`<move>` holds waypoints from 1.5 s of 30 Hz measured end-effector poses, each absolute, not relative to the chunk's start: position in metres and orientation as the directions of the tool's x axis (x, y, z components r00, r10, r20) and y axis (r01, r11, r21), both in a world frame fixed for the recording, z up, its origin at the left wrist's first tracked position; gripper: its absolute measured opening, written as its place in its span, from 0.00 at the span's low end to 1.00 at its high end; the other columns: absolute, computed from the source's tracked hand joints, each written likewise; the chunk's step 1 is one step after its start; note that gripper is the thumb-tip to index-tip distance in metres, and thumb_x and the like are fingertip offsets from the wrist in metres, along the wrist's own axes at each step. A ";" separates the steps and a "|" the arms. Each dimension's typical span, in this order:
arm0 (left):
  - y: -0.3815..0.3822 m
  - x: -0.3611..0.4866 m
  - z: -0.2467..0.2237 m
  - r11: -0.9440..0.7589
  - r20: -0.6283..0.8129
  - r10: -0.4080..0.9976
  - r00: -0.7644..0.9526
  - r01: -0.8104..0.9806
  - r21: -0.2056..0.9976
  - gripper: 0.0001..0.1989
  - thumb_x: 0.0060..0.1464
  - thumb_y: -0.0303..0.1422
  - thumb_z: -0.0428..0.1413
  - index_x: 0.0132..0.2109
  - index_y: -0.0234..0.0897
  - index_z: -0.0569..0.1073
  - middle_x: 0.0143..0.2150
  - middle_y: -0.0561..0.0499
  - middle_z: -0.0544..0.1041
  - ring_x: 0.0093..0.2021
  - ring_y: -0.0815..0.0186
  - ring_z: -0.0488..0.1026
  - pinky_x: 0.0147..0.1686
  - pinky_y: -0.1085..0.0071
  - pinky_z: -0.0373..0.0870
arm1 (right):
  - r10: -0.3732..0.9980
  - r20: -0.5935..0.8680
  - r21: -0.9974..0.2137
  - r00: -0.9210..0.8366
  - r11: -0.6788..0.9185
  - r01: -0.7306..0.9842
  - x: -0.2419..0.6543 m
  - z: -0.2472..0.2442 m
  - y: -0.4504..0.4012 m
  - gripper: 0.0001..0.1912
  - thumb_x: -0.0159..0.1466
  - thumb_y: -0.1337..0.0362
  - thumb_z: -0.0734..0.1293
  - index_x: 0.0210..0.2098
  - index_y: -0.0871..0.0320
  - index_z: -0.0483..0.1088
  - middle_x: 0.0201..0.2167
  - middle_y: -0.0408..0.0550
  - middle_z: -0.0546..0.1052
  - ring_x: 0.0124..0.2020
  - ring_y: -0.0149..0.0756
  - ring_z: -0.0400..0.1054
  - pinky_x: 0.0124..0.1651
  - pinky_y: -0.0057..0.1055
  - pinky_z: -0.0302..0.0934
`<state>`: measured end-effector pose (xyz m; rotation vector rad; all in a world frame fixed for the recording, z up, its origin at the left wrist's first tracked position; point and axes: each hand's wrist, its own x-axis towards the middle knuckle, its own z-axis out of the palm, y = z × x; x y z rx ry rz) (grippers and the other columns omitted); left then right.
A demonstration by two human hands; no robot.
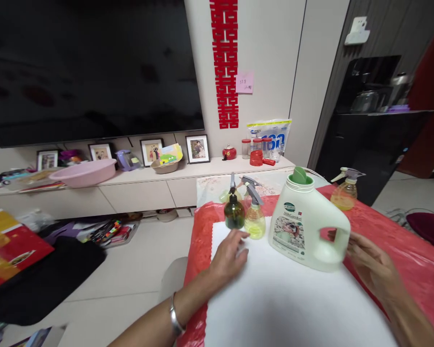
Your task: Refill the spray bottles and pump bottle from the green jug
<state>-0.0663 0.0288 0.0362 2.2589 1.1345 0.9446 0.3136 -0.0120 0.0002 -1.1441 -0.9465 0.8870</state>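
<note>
A pale green plastic jug with a green cap and a side handle stands upright on a white mat. My right hand is at its handle, fingers passing behind it and a fingertip showing through the opening. Left of the jug is a clear spray bottle with yellow liquid and a grey trigger head. My left hand is just in front of that bottle, fingers loosely bent and apart, holding nothing. A dark green pump bottle stands beyond its fingertips. Another spray bottle behind these is partly hidden.
Red plastic sheeting covers the table under the mat. At the right stands another yellow spray bottle. Behind runs a low cabinet with a pink basin, framed photos and red-lidded jars. A large television hangs above it.
</note>
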 end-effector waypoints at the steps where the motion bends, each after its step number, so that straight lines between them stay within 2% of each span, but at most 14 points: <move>1: 0.037 -0.060 0.043 -0.548 0.410 0.836 0.366 0.503 0.668 0.19 0.55 0.24 0.51 0.53 0.41 0.69 0.49 0.45 0.75 0.45 0.61 0.76 0.45 0.63 0.75 | 0.931 0.141 -0.978 0.336 0.183 -0.097 0.315 -0.003 -0.011 0.38 0.44 0.46 0.79 0.50 0.56 0.73 0.55 0.58 0.69 0.54 0.50 0.69 0.47 0.33 0.74; 3: 0.055 -0.047 0.052 -0.530 0.454 0.848 0.274 0.480 0.700 0.19 0.55 0.26 0.54 0.54 0.42 0.68 0.50 0.45 0.74 0.50 0.59 0.74 0.50 0.59 0.74 | 0.943 0.132 -0.979 0.307 0.172 -0.108 0.316 -0.008 -0.011 0.37 0.43 0.49 0.80 0.50 0.56 0.73 0.57 0.57 0.68 0.55 0.50 0.68 0.49 0.34 0.74; 8: 0.094 -0.012 0.056 -0.488 0.461 0.870 0.173 0.430 0.760 0.31 0.50 0.27 0.60 0.61 0.38 0.64 0.58 0.39 0.70 0.61 0.51 0.69 0.61 0.51 0.67 | 0.963 0.135 -0.978 0.232 0.167 -0.123 0.317 -0.017 -0.012 0.34 0.46 0.51 0.80 0.50 0.56 0.74 0.59 0.57 0.65 0.55 0.50 0.68 0.48 0.34 0.74; 16: 0.111 0.017 0.046 -0.456 0.430 0.889 0.159 0.402 0.794 0.28 0.57 0.33 0.58 0.63 0.36 0.62 0.67 0.35 0.67 0.70 0.48 0.61 0.67 0.50 0.60 | 0.955 0.139 -0.978 0.263 0.174 -0.113 0.310 -0.016 -0.013 0.36 0.48 0.48 0.78 0.51 0.59 0.73 0.59 0.60 0.65 0.54 0.51 0.69 0.45 0.34 0.74; 20: 0.098 0.014 0.044 -0.485 0.456 0.874 0.170 0.377 0.789 0.29 0.57 0.35 0.58 0.64 0.38 0.62 0.65 0.39 0.70 0.67 0.50 0.65 0.65 0.53 0.62 | 0.939 0.132 -0.973 0.318 0.184 -0.140 0.310 -0.019 -0.014 0.36 0.49 0.46 0.78 0.52 0.58 0.72 0.57 0.59 0.67 0.52 0.49 0.70 0.46 0.35 0.74; 24: 0.067 0.002 0.046 -0.491 0.471 0.868 0.155 0.399 0.774 0.20 0.57 0.35 0.58 0.56 0.40 0.69 0.55 0.42 0.75 0.58 0.52 0.70 0.59 0.53 0.66 | 0.872 0.160 -0.955 0.463 0.256 -0.152 0.313 -0.015 -0.016 0.34 0.50 0.44 0.76 0.51 0.55 0.71 0.56 0.55 0.69 0.53 0.44 0.70 0.46 0.31 0.74; 29: 0.030 -0.011 0.036 -0.418 0.453 0.891 0.028 0.441 0.794 0.15 0.55 0.32 0.58 0.50 0.40 0.71 0.47 0.45 0.75 0.51 0.53 0.72 0.54 0.53 0.69 | 0.699 0.232 -0.928 0.676 0.368 -0.063 0.305 0.005 -0.029 0.24 0.51 0.48 0.76 0.40 0.53 0.70 0.42 0.49 0.72 0.43 0.38 0.71 0.57 0.41 0.71; 32: 0.023 -0.009 0.025 -0.425 0.488 0.872 -0.034 0.443 0.790 0.14 0.52 0.28 0.57 0.47 0.41 0.70 0.44 0.46 0.74 0.48 0.54 0.73 0.52 0.55 0.71 | 0.637 0.298 -0.923 0.711 0.382 0.044 0.287 0.017 -0.044 0.22 0.51 0.47 0.76 0.37 0.53 0.70 0.39 0.49 0.71 0.40 0.37 0.69 0.60 0.46 0.68; 34: 0.022 -0.007 0.020 -0.426 0.506 0.860 -0.069 0.452 0.784 0.15 0.50 0.25 0.57 0.46 0.42 0.69 0.43 0.47 0.74 0.47 0.55 0.73 0.51 0.55 0.72 | 0.659 0.360 -0.927 0.660 0.331 0.175 0.270 0.021 -0.054 0.23 0.53 0.43 0.74 0.38 0.52 0.70 0.39 0.50 0.71 0.39 0.39 0.69 0.52 0.45 0.72; 35: 0.022 -0.006 0.019 -0.421 0.508 0.858 -0.082 0.454 0.785 0.16 0.48 0.24 0.57 0.45 0.42 0.69 0.42 0.47 0.74 0.47 0.55 0.73 0.50 0.55 0.72 | 0.670 0.410 -0.912 0.619 0.319 0.258 0.260 0.022 -0.057 0.24 0.53 0.42 0.74 0.37 0.52 0.70 0.38 0.51 0.72 0.38 0.40 0.69 0.45 0.42 0.74; 37: 0.022 -0.005 0.017 -0.417 0.504 0.859 -0.090 0.448 0.791 0.18 0.45 0.23 0.58 0.45 0.42 0.68 0.42 0.47 0.74 0.46 0.55 0.74 0.50 0.55 0.73 | 0.749 0.478 -0.861 0.460 0.294 0.416 0.238 0.023 -0.060 0.23 0.55 0.42 0.73 0.37 0.52 0.72 0.39 0.50 0.72 0.38 0.41 0.71 0.39 0.36 0.74; 39: 0.021 -0.005 0.016 -0.425 0.509 0.856 -0.092 0.434 0.794 0.21 0.43 0.23 0.59 0.46 0.41 0.68 0.42 0.47 0.74 0.46 0.55 0.74 0.50 0.55 0.73 | 0.829 0.473 -0.830 0.297 0.306 0.467 0.212 0.021 -0.056 0.20 0.59 0.43 0.71 0.38 0.52 0.74 0.40 0.50 0.73 0.39 0.40 0.72 0.40 0.32 0.74; 42: 0.018 -0.007 0.013 -0.441 0.520 0.848 -0.101 0.410 0.798 0.25 0.42 0.24 0.60 0.50 0.40 0.67 0.45 0.46 0.75 0.49 0.53 0.75 0.52 0.52 0.73 | 0.872 0.470 -0.827 0.134 0.384 0.410 0.171 0.017 -0.039 0.21 0.60 0.43 0.70 0.39 0.54 0.76 0.44 0.51 0.73 0.44 0.39 0.72 0.46 0.31 0.74; 45: 0.015 -0.009 0.009 -0.441 0.513 0.851 -0.110 0.380 0.813 0.27 0.43 0.26 0.61 0.53 0.39 0.67 0.47 0.45 0.76 0.50 0.54 0.76 0.52 0.54 0.74 | 0.919 0.384 -0.900 0.086 0.352 0.259 0.135 0.013 -0.018 0.28 0.60 0.45 0.72 0.51 0.59 0.73 0.53 0.54 0.70 0.54 0.40 0.69 0.57 0.31 0.71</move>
